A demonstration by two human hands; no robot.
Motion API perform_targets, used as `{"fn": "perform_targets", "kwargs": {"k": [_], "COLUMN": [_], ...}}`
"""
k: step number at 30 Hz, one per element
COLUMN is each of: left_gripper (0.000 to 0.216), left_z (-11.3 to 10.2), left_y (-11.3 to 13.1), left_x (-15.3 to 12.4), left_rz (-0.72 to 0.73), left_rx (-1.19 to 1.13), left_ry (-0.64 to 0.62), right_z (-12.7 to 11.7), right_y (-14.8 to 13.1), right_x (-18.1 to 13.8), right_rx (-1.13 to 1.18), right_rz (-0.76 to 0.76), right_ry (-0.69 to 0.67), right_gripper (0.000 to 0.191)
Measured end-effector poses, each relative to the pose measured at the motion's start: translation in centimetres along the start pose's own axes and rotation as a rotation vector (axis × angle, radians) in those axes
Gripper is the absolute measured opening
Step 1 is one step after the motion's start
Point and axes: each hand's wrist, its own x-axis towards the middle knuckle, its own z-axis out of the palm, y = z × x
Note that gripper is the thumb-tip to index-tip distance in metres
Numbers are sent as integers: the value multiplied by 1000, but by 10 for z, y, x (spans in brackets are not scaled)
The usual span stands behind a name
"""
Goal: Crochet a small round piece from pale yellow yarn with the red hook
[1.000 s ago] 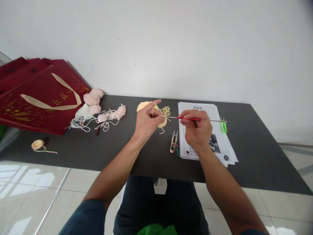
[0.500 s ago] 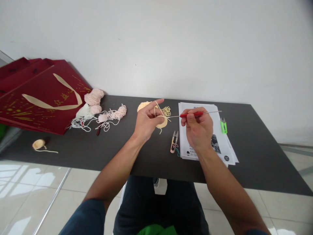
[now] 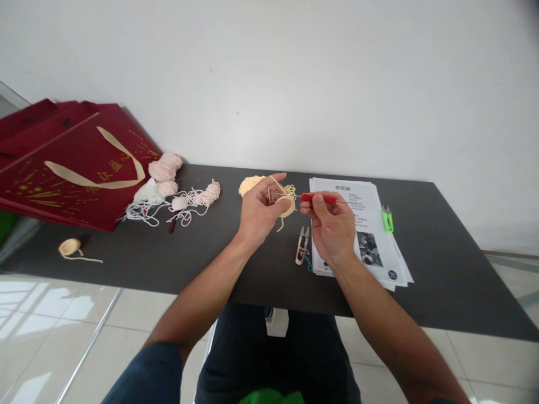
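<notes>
Over the last 1 second the right hand point(image 3: 330, 227) had slid left off the printed sheets point(image 3: 373, 224) and closed on the left hand point(image 3: 259, 213), so the 2 hands, which had been clearly apart, sat just beside each other above the dark table point(image 3: 442, 264). The red-handled crochet hook point(image 3: 319, 197), pinched between the right thumb and forefinger with the other fingers curled under, had travelled with it. Its metal tip, earlier short of the work, now reached the small yellow crocheted round point(image 3: 288, 207); whether it had gone through a loop was too fine to tell. The left thumb and middle fingers pinched that round, held up off the table, while the forefinger stayed stretched out with the yellow strand point(image 3: 275, 182) running over it. Judged from this, the hook was being brought in for another stitch rather than drawn away. The yellow yarn ball point(image 3: 251, 184) lay behind the left hand and the thread snips point(image 3: 301, 246) lay below the hands, neither touched.
</notes>
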Motion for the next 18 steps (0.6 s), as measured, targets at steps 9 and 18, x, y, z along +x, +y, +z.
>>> {"fn": "perform_targets", "kwargs": {"k": [9, 18], "left_gripper": [71, 85], "left_z": [1, 5], "left_y": [2, 3], "left_x": [-2, -4], "left_rz": [-15, -93], "left_rx": [-8, -132], "left_ry": [7, 66], "right_z": [1, -1], "right_y": [4, 6], "right_x": [-1, -24], "right_rx": [-13, -549], "right_rz": [-34, -445], "right_ry": [-2, -20], "right_gripper": [18, 22]}}
